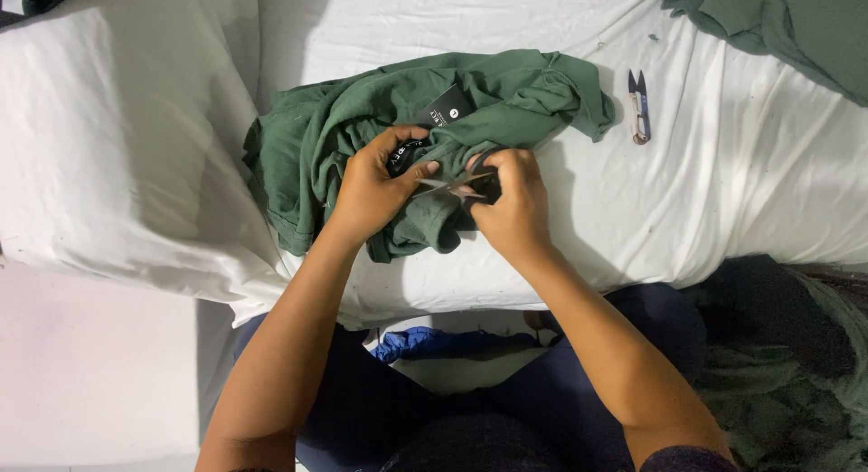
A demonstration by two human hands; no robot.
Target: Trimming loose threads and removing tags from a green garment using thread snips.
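**Trimming at the green garment**

Nearest us, over dark blue trousers (380, 409), both forearms reach forward onto the white sheet (741, 165). On it lies the bunched green garment (362, 119), in the middle of the bed just ahead of our knees. Our left hand (371, 187) pinches a fold of it beside the black tag (445, 106), thumb pressed down on the cloth. Our right hand (515, 201) is curled round small scissors (457, 184), blades pointing left toward that thumb. To cut cleanly we judge it best to hold the fold taut, keep the fingertips clear, and snip with the tips only. Farther off lie thread snips (639, 106) and more green cloth (787, 29).
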